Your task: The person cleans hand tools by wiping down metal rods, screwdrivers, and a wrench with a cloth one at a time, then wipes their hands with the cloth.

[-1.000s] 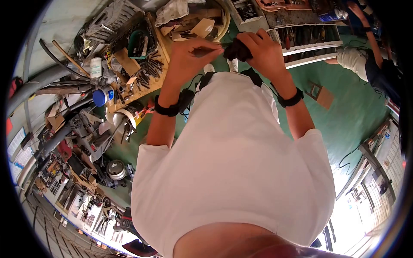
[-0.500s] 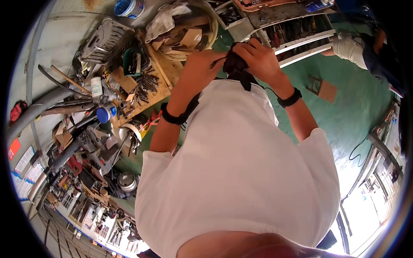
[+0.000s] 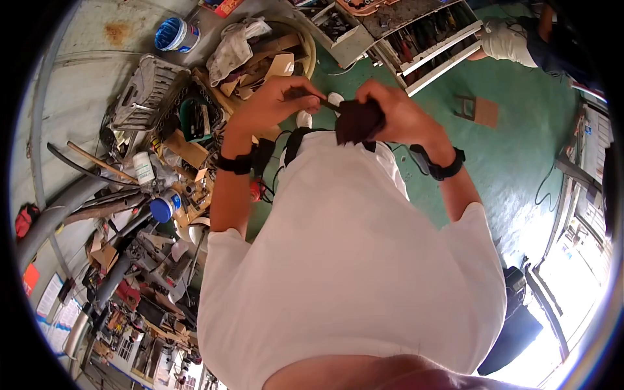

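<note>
A dark maroon-brown piece of cloth (image 3: 356,122) hangs between my hands, just above my waist. My right hand (image 3: 404,116) is closed around its right side. My left hand (image 3: 281,105) pinches a thin dark strip that runs across to the cloth, thumb and fingertips together. Whether the cloth is a glove or a rag cannot be made out. Dark bands circle both wrists. Below the hands, my white shoes show on the green floor (image 3: 448,149).
On the left, a cluttered workbench holds tools, a grey crate (image 3: 146,91) and a blue-lidded tub (image 3: 165,206). A round bin (image 3: 311,52) holds cardboard scraps. Open tool drawers (image 3: 442,65) stand ahead. Another person (image 3: 513,42) is at the upper right, near a cardboard piece (image 3: 485,112).
My hands have moved apart and closer to my body. The cloth, bunched between them before, now hangs more spread out, with a strip stretched toward my left hand. The view has shifted slightly.
</note>
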